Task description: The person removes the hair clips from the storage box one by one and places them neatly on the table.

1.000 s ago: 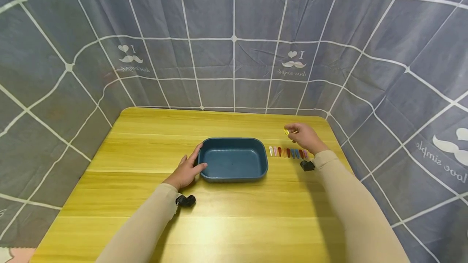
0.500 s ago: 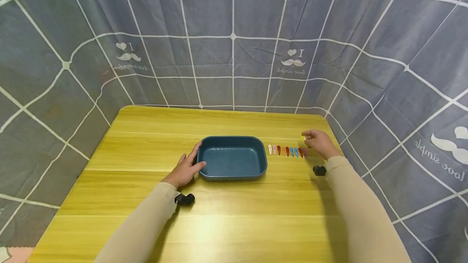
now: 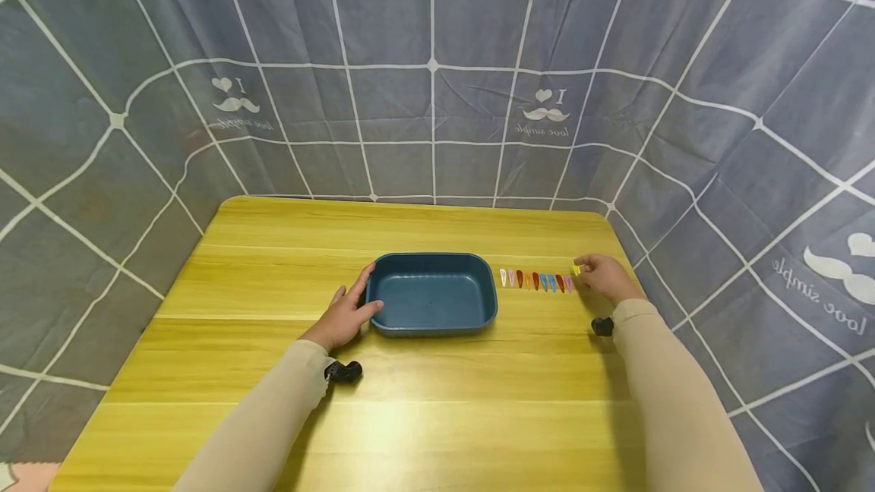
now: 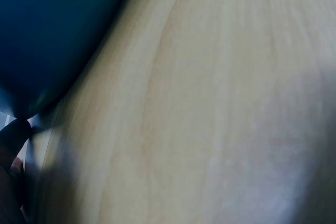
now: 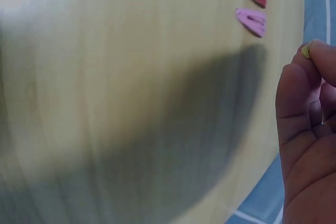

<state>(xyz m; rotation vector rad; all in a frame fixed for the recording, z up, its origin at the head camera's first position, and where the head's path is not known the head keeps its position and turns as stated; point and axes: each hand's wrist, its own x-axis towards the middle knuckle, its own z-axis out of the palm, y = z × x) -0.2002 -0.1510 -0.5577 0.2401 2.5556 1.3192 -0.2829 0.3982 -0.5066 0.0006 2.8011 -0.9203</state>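
Observation:
My left hand [image 3: 345, 316] holds the left side of a dark blue plastic tub [image 3: 432, 332], thumb over the rim and fingers along the outer wall. In the left wrist view, the thumb [image 4: 14, 136] meets the tub's corner [image 4: 47, 40]. Between thumb and forefinger, my right hand [image 3: 607, 278] pinches a small yellow hair clip [image 3: 576, 269], mostly covered by the fingers in the right wrist view. It is just past the right end of a row of snap hair clips, beside the pink clip [image 3: 568, 284] and a dark red clip [image 3: 560, 283].
The row runs from a white clip [image 3: 503, 278] near the tub's right wall through pink, red, orange and blue ones. A yellow wooden table [image 3: 437, 416] carries everything. Grey checked curtains [image 3: 396, 105] enclose its back and sides.
My right hand has moved right and down with the yellow hair clip, from above the row to beyond its right end. The left hand stays on the tub.

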